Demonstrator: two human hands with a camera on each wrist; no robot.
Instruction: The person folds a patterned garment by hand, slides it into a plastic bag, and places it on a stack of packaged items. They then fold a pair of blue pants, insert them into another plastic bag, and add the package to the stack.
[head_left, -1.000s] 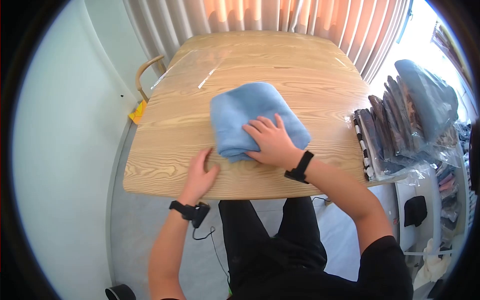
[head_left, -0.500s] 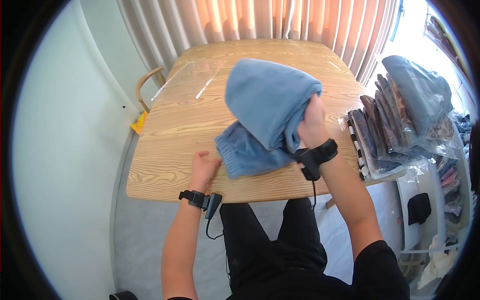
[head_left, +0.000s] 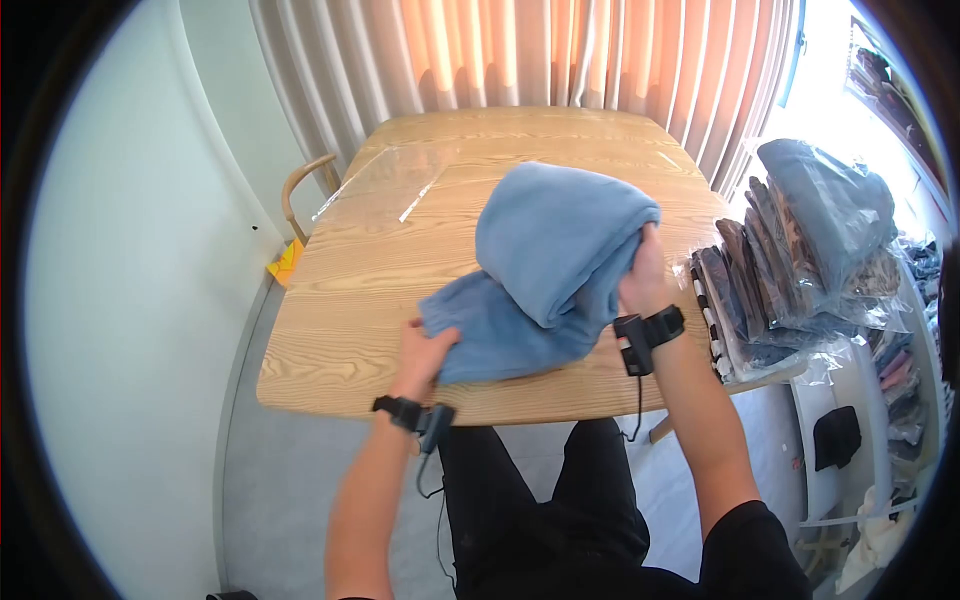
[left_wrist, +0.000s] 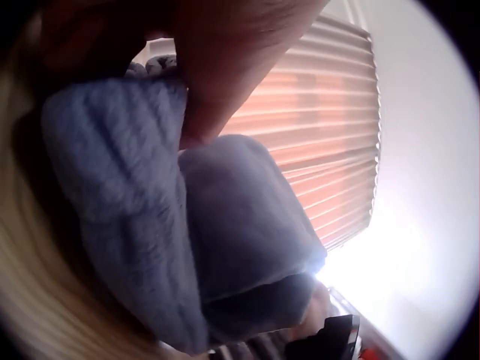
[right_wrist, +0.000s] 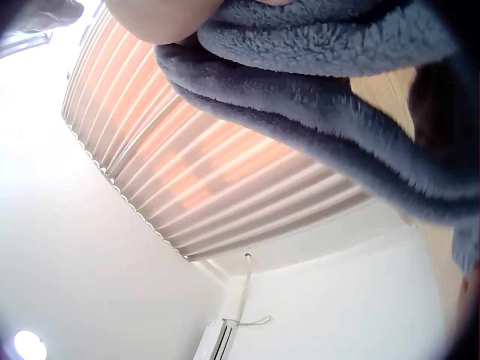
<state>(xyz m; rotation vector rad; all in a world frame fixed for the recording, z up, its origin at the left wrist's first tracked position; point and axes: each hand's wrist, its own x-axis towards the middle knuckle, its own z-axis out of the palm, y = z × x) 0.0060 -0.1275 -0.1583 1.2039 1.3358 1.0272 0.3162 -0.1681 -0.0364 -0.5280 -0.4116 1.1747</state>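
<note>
A blue fleece garment [head_left: 565, 235] lies partly unfolded near the table's front edge, its folded bulk lifted and tilted over a lower flap. My right hand [head_left: 646, 275] grips the right side of that folded bulk. At the left end of the lower flap, my left hand [head_left: 424, 358] pinches the garment's edge between thumb and fingers. Up close in the left wrist view, the pinched edge [left_wrist: 124, 150] looks thick and gathered. Plush pile shows on the fabric layers [right_wrist: 322, 45] in the right wrist view.
The wooden table [head_left: 340, 300] carries a flat clear plastic bag [head_left: 385, 185] at the back left. Along its right edge lean several bagged folded garments [head_left: 765, 270], with a bagged blue one [head_left: 830, 215] on top. A wooden chair [head_left: 292, 190] stands at the left.
My right hand has raised the folded bulk off the lower flap, then shifted slightly toward me. My left hand has gone from lying beside the garment to pinching its left edge.
</note>
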